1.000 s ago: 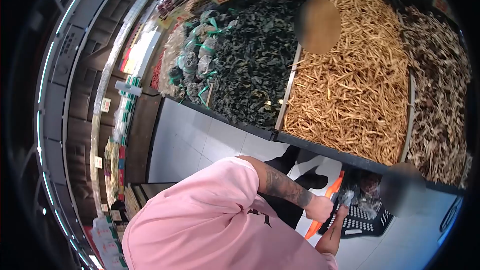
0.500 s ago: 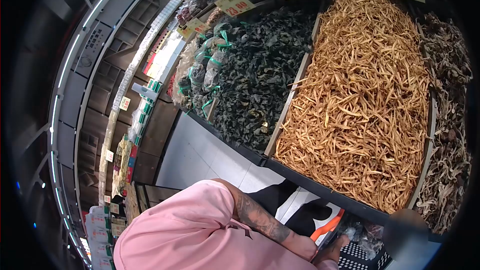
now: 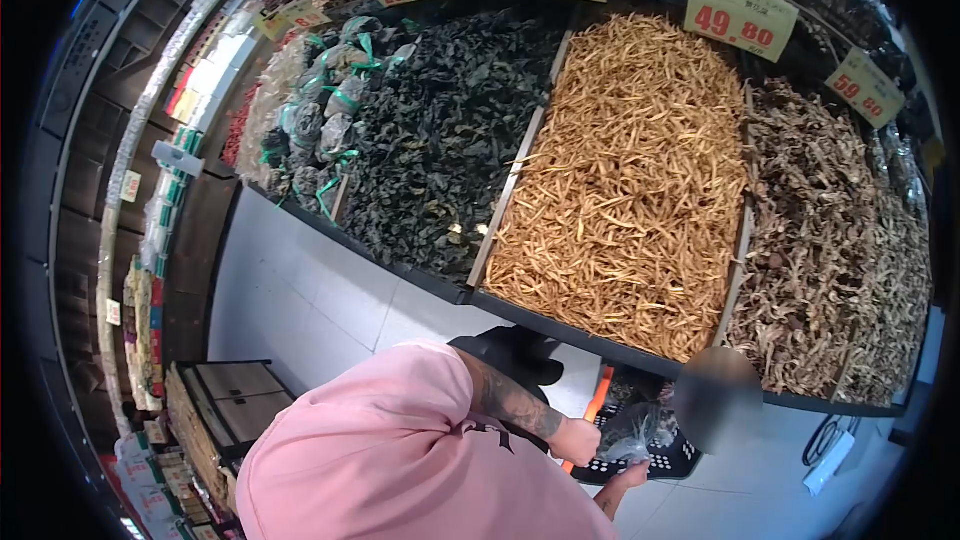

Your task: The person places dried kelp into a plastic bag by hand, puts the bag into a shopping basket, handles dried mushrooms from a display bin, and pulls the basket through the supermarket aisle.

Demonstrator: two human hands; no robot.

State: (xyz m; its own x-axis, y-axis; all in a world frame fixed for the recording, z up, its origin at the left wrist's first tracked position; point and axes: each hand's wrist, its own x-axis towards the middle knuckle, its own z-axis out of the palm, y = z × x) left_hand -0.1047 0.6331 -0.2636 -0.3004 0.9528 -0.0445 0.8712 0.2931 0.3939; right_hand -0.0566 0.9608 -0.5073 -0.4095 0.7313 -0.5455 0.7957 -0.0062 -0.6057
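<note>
My left hand (image 3: 576, 441), at the end of a tattooed forearm, is closed in front of an orange basket handle (image 3: 601, 395). The orange strip shows on both sides of the fist; what the fingers hold is hidden. Just below and to the right, my right hand (image 3: 631, 477) grips the gathered edge of a clear plastic bag (image 3: 634, 436). Both hands are over a black perforated shopping basket (image 3: 683, 462), with the bag inside its outline. What the bag contains, if anything, is too small to tell.
Ahead, a dark-edged bin holds golden dried strips (image 3: 625, 190). Dark dried leaves (image 3: 440, 130) lie left of it, brown dried pieces (image 3: 810, 240) right. Price signs (image 3: 742, 15) line the back. A blurred round patch (image 3: 718, 400) covers part of the basket area. Pale floor tiles (image 3: 320, 285) show below.
The view has swung, so the bins sit further left and more brown dried goods show. Both hands appear higher, and the plastic bag is now plainly seen in my right hand.
</note>
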